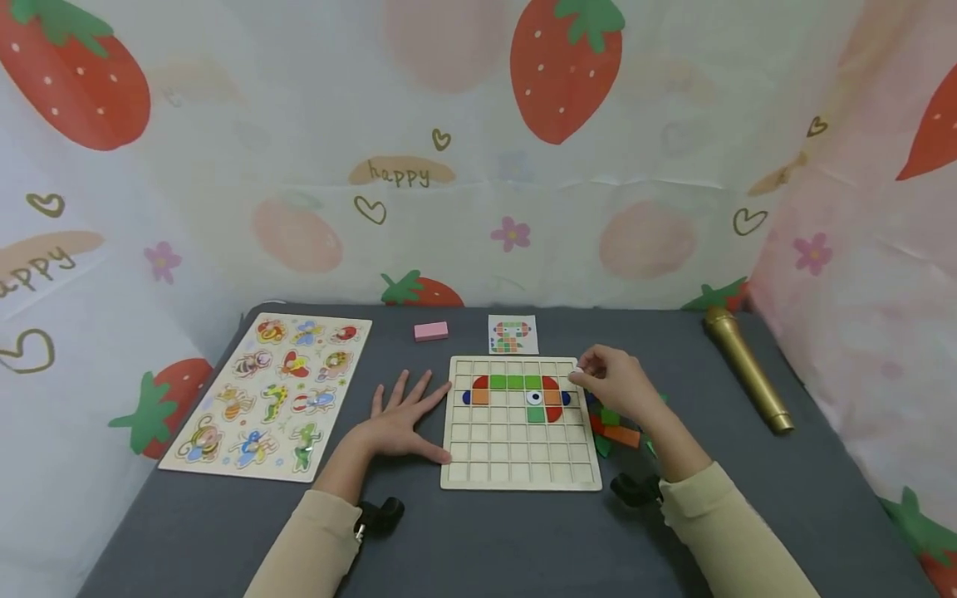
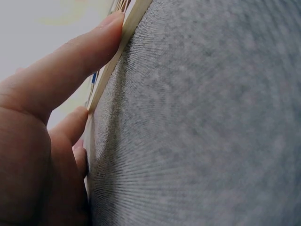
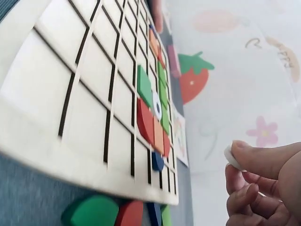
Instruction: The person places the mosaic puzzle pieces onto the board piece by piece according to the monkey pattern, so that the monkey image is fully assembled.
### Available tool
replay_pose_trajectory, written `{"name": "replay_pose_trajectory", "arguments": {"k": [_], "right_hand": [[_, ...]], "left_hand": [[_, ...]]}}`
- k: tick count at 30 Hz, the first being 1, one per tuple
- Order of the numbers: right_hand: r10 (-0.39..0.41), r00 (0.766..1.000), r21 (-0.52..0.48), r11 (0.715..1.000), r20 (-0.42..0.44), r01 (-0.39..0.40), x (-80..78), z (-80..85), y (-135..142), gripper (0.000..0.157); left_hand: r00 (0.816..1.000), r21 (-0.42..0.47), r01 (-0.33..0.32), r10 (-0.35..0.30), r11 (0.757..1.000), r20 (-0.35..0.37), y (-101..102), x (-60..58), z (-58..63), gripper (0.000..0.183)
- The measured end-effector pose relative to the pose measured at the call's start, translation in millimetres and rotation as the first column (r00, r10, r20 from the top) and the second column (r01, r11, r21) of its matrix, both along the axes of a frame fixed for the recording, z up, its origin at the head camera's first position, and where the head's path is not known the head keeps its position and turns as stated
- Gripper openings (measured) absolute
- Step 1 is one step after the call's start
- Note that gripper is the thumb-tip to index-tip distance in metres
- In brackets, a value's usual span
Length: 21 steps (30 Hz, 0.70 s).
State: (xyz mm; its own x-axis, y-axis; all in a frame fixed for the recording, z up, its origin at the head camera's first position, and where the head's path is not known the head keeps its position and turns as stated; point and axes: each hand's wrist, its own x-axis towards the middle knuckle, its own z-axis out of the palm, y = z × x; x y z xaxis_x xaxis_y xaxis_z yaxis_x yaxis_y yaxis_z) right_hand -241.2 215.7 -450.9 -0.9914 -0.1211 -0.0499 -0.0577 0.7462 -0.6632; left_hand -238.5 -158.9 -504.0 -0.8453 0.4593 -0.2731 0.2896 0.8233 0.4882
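A wooden grid board [image 1: 508,453] lies in the middle of the table, partly filled with green, red, orange and blue pieces and one eye piece [image 1: 534,398]. With fingers spread, my left hand [image 1: 396,425] lies along the board's left side, thumb and index fingertip at its edge. The thumb [image 2: 70,66] against that edge shows in the left wrist view. Over the board's upper right corner, my right hand [image 1: 619,382] pinches a small white piece [image 3: 231,157] between thumb and index finger; its face is hidden.
Several loose coloured pieces [image 1: 622,435] lie right of the board, under the right forearm. Behind the board are a pattern card [image 1: 512,335] and a pink block [image 1: 430,332]. An insect puzzle board [image 1: 292,357] lies left, a gold tube [image 1: 748,370] right.
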Motion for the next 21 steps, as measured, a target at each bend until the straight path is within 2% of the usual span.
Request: {"name": "replay_pose_trajectory", "arguments": {"k": [8, 12, 21], "right_hand": [[0.061, 0.998, -0.044, 0.997, 0.004, -0.06, -3.4, -3.3, -19.1, 0.021], [0.096, 0.995, -0.072, 0.993, -0.009, -0.096, -4.1, -4.2, -31.0, 0.019], [0.108, 0.993, -0.105, 0.989, 0.044, -0.103, -11.6, -7.9, -53.7, 0.011]], "left_hand": [[1.0, -0.001, -0.009, 0.009, 1.0, 0.008, 2.3, -0.4, -5.1, 0.117], [1.0, -0.004, -0.01, 0.01, 1.0, 0.004, 1.6, -1.1, -3.3, 0.118], [1.0, -0.014, -0.009, 0.009, 1.0, 0.01, 0.6, -1.1, -1.5, 0.118]]}}
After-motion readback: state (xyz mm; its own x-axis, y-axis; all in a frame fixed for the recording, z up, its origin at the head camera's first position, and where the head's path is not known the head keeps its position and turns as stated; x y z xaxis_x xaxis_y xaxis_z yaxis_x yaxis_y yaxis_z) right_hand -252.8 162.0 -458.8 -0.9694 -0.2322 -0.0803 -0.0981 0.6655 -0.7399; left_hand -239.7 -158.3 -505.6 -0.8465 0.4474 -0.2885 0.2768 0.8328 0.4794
